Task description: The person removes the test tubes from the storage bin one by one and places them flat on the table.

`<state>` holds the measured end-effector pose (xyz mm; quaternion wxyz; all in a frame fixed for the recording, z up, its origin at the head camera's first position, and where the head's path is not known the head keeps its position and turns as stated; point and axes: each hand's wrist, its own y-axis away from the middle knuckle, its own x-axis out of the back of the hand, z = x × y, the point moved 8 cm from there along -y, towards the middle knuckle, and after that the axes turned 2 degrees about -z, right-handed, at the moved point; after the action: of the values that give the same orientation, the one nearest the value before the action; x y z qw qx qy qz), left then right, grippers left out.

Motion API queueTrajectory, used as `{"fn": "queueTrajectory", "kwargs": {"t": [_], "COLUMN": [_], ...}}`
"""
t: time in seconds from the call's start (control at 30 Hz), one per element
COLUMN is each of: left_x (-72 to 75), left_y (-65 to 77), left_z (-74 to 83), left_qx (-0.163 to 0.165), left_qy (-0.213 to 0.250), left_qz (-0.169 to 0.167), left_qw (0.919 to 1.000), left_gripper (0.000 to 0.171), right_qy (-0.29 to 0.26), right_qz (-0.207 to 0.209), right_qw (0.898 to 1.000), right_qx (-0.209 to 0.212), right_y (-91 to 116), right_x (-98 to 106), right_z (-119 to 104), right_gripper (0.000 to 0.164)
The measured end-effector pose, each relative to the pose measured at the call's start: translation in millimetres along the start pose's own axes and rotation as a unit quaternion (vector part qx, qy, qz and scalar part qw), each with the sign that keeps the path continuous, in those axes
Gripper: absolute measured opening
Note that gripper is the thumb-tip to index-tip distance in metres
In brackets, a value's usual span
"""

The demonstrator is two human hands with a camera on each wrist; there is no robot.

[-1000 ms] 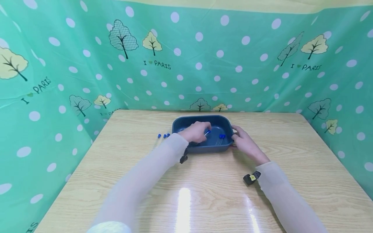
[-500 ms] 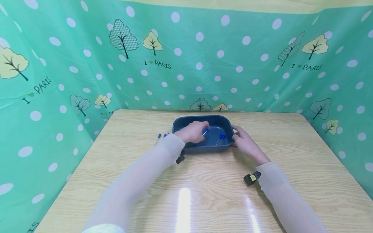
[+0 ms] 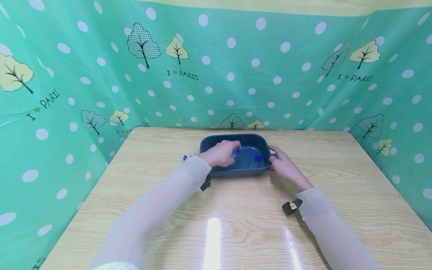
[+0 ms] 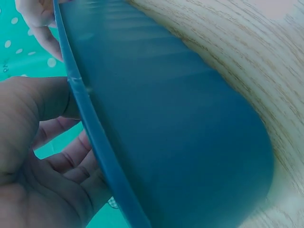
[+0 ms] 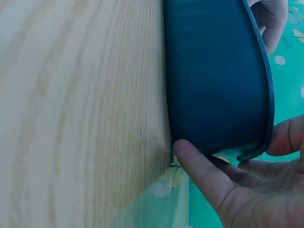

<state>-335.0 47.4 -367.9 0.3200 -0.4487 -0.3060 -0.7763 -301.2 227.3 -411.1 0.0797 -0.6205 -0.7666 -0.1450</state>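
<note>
I see left hand (image 3: 222,153) pinching blue-capped pen (image 3: 237,152) inside dark-blue basin (image 3: 239,173); right hand (image 3: 285,165) grips basin's end, presumably keeping it from sliding.

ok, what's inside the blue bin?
In the bin, two blue-capped pens lie toward the right end; the left hand holds a third pen inside. That hand covers much of the left part; anything under it can't be seen.
</note>
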Motion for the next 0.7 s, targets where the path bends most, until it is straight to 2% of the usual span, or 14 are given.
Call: {"fn": "queueTrajectory", "kwargs": {"t": [0.17,0.53,0.7], "left_x": [1.9,6.6,10.7], "left_y": [2.7,12.4,16.9], "left_z": [-0.3,-0.8,-2.3], "left_qx": [-0.007,-0.016,-0.017], "left_qy": [-0.009,-0.014,-0.020], "left_qz": [0.006,-0.002,0.006], "left_qw": [0.9999,0.9998,0.9996], "left_gripper": [0.048,0.049,0.049], "right_qy": [0.001,-0.002,-0.004], "right_qz": [-0.001,-0.003,-0.004], "right_qw": [1.000,1.000,1.000], "right_qx": [-0.001,-0.006,-0.006], "right_y": [1,1,1], "right_x": [0,0,0], "right_z": [-1,-1,-1], "right_gripper": [0.055,0.056,0.056]}}
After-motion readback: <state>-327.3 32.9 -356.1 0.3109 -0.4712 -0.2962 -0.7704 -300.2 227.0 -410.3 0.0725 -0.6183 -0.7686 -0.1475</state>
